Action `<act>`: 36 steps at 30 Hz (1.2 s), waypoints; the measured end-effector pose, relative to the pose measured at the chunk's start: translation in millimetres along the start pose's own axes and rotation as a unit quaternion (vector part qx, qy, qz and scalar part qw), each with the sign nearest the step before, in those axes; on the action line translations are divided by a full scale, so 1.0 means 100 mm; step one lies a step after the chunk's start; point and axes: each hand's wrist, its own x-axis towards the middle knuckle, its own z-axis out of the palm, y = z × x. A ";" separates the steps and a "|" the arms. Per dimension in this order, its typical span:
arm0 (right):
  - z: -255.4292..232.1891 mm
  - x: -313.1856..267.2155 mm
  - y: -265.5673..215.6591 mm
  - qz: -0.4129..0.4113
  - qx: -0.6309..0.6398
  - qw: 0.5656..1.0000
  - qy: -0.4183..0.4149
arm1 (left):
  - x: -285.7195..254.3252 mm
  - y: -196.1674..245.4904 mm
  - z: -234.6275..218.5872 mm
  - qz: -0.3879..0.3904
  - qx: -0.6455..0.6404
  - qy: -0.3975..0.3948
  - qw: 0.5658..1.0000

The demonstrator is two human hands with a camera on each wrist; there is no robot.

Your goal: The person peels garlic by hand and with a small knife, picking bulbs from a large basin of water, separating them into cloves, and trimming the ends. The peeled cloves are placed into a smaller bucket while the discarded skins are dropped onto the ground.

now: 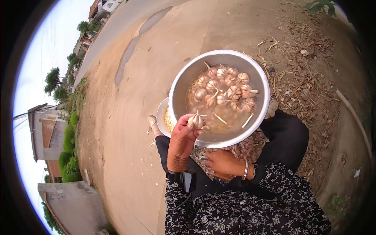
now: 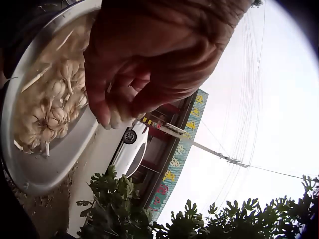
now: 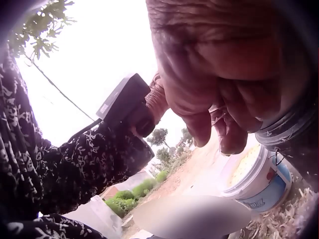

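In the head view my left hand [image 1: 181,143] pinches a pale garlic bulb [image 1: 196,121] between thumb and fingers, over the near rim of a metal basin [image 1: 260,68]. The basin holds cloudy water with several garlic bulbs [image 1: 234,92] and cut stalks [image 1: 247,120]. From the left wrist, the fingers of that hand curl together at its side. My right hand [image 1: 224,162], with a bracelet [image 1: 245,169], is lower, over the lap near papery skins, blurred. Its fingers [image 3: 233,139] bend downward in the right wrist view; I cannot tell whether they hold anything.
A white bucket [image 3: 259,191] with pale cloves stands beside the basin. Garlic skins [image 1: 244,150] lie beneath the basin, between the legs [image 1: 288,137]. Dry leaves [image 1: 301,74] litter the ground at right. In the left wrist view, a white car [image 2: 132,154] is parked beyond.
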 end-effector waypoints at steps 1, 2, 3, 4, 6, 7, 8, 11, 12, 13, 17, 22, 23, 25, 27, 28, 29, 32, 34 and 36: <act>-0.03 -0.04 -0.11 0.013 0.015 1.000 -0.023 | -0.18 0.05 0.05 0.017 0.009 0.017 1.000; -0.01 -0.06 -0.21 0.010 0.014 0.999 -0.031 | -0.37 0.09 0.08 0.032 0.017 0.035 0.999; 0.02 -0.08 -0.30 0.033 0.169 0.985 0.006 | -0.53 0.10 0.08 0.032 0.004 0.052 0.998; 0.04 -0.10 -0.38 0.058 0.318 0.945 0.043 | -0.67 0.06 0.04 0.036 -0.001 0.059 0.998; 0.07 -0.02 -0.45 0.077 0.370 0.924 0.063 | -0.90 -0.04 -0.02 0.064 0.006 0.097 0.993; 0.17 0.10 -0.44 0.048 0.405 0.907 0.106 | -0.97 -0.09 -0.04 0.066 -0.001 0.101 0.993; 0.22 0.18 -0.43 0.020 0.437 0.886 0.151 | -1.03 -0.14 -0.05 0.078 -0.002 0.105 0.991; 0.08 0.26 -0.71 0.005 0.427 0.898 0.107 | -1.13 -0.27 -0.15 0.116 0.009 0.097 0.988; 0.07 0.30 -0.75 -0.029 0.414 0.904 0.106 | -1.15 -0.30 -0.17 0.121 0.005 0.101 0.988; 0.02 0.31 -0.69 -0.002 0.225 0.973 0.055 | -1.16 -0.34 -0.18 0.138 -0.001 0.119 0.983; 0.36 0.51 -0.32 -0.007 0.401 0.915 0.044 | -1.13 -0.51 -0.23 0.183 -0.102 0.144 0.967; 0.15 0.45 -0.49 0.069 0.614 0.786 -0.021 | -1.01 -0.60 -0.39 0.137 -0.319 0.198 0.917; 0.18 0.44 -0.46 0.089 0.615 0.783 -0.011 | -1.00 -0.62 -0.42 0.111 -0.369 0.218 0.897; 0.17 0.41 -0.36 0.120 0.615 0.778 -0.035 | -1.02 -0.92 -0.80 0.109 -0.388 0.153 0.902; 0.24 0.41 -0.35 0.116 0.604 0.789 -0.001 | -1.04 -1.00 -0.82 0.111 -0.410 0.080 0.902; 0.27 0.41 -0.35 0.111 0.592 0.798 0.031 | -1.07 -0.89 -0.63 0.132 -0.263 0.158 0.943; 0.29 0.42 -0.35 0.114 0.593 0.796 0.034 | -1.09 -0.82 -0.50 0.148 -0.107 0.231 0.956; 0.31 0.38 -0.34 0.112 0.552 0.824 0.062 | -1.10 -0.83 -0.39 0.133 0.277 0.207 0.929; 0.17 0.35 -0.37 0.129 0.592 0.796 -0.016 | -1.12 -0.73 -0.36 0.092 0.205 0.175 0.959; 0.11 0.32 -0.39 0.140 0.609 0.779 -0.044 | -1.13 -0.79 -0.44 0.071 0.116 0.164 0.977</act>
